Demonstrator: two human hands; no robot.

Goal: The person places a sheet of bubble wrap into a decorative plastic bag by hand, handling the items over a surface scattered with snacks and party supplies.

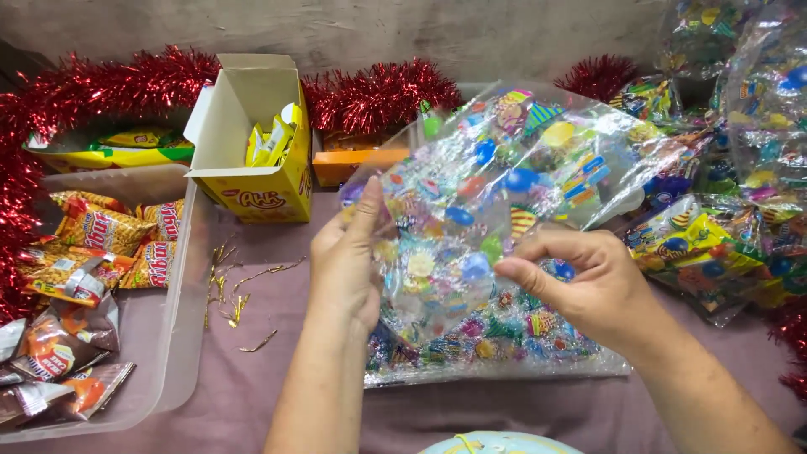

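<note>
My left hand and my right hand both pinch a clear plastic bag printed with colourful balloons and party hats, holding it up over the table. The left thumb presses the bag's left edge; the right fingertips grip its lower middle. Under the bag lies a flat stack of the same printed bags on the mauve cloth.
An open yellow carton with yellow sachets stands at back left. A clear tray at left holds snack packets. Red tinsel runs along the back wall. Filled party bags pile at right. Gold twist ties lie on the cloth.
</note>
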